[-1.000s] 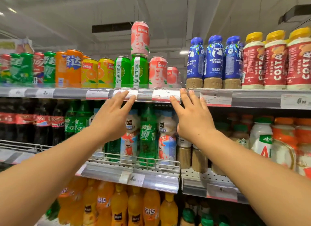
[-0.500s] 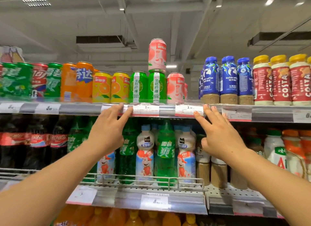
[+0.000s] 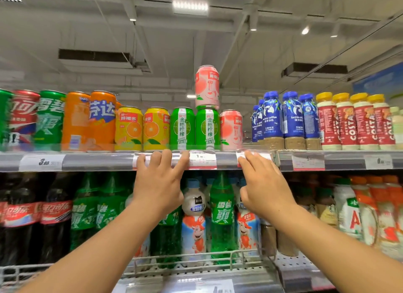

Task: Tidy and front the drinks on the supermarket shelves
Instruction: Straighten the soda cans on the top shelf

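Note:
Both my hands are raised to the front edge of the top shelf (image 3: 98,162). My left hand (image 3: 159,183) rests its spread fingers on the price strip below two yellow orange-drink cans (image 3: 142,129) and two green lemon-drink cans (image 3: 195,129). My right hand (image 3: 265,186) touches a price label just under a pink peach can (image 3: 232,130). A second pink peach can (image 3: 207,86) stands stacked on top of the right green can. Neither hand holds anything.
Left on the top shelf stand orange, green and red soda cans (image 3: 76,120). Right of the cans are blue coffee bottles (image 3: 290,120) and red Costa bottles (image 3: 353,122). The lower shelf holds cola, green soda and milk-drink bottles behind a wire rail (image 3: 196,258).
The view has tilted up and drawn closer to the top shelf. Both hands stayed at the shelf's front edge, the right hand shifting slightly left under the pink can.

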The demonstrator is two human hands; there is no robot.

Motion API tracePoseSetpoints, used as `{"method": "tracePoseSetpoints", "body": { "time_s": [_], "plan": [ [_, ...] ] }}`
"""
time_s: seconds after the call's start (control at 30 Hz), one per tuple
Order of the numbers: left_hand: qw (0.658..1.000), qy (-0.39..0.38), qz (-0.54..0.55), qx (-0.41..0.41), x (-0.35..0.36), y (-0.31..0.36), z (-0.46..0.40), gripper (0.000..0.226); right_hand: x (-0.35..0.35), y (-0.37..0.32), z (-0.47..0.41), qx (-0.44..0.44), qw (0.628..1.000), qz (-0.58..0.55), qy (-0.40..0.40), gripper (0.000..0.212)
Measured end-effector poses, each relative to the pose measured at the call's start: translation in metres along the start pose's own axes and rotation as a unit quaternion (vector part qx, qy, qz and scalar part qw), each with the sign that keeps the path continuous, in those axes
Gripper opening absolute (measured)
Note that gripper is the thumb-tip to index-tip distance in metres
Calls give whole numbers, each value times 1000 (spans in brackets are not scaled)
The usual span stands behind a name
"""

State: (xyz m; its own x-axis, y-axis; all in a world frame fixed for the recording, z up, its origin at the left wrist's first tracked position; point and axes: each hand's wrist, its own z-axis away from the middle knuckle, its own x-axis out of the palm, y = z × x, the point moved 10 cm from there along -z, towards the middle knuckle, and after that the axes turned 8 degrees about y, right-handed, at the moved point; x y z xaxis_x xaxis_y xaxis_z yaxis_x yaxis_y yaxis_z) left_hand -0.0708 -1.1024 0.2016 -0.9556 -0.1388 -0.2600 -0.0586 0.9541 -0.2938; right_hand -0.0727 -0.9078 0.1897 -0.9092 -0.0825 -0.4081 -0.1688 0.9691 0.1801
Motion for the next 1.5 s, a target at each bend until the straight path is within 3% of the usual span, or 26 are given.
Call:
{"method": "tracePoseSetpoints", "body": {
  "time_s": [0.17, 0.33, 0.6, 0.73, 1.03, 1.2, 1.5],
  "plan": [
    [1000, -13, -5, -22, 1, 5, -10, 62, -15, 5, -5, -27, 998, -1, 55, 56],
    [997, -38, -35, -60, 5, 13, -12, 52, -21, 13, -31, -26, 999, -31, 15, 31],
    [999, -7, -28, -24, -2, 18, -17, 42, -66, 42, -128, 83, 955, -258, 121, 18],
    [1000, 2, -22, -6, -6, 19, -17, 48, -73, 51, -185, 160, 919, -333, 138, 31],
    [999, 33, -32, 22, -10, 19, -15, 49, -30, 21, -241, 220, 901, -375, -8, 96],
    [999, 26, -27, 27, -5, 19, -11, 58, -28, 14, -244, 216, 906, -364, 2, 93],
    [999, 46, -3, 0, -4, 17, -10, 52, -36, 11, -241, 221, 895, -388, 14, 80]
  ]
}}
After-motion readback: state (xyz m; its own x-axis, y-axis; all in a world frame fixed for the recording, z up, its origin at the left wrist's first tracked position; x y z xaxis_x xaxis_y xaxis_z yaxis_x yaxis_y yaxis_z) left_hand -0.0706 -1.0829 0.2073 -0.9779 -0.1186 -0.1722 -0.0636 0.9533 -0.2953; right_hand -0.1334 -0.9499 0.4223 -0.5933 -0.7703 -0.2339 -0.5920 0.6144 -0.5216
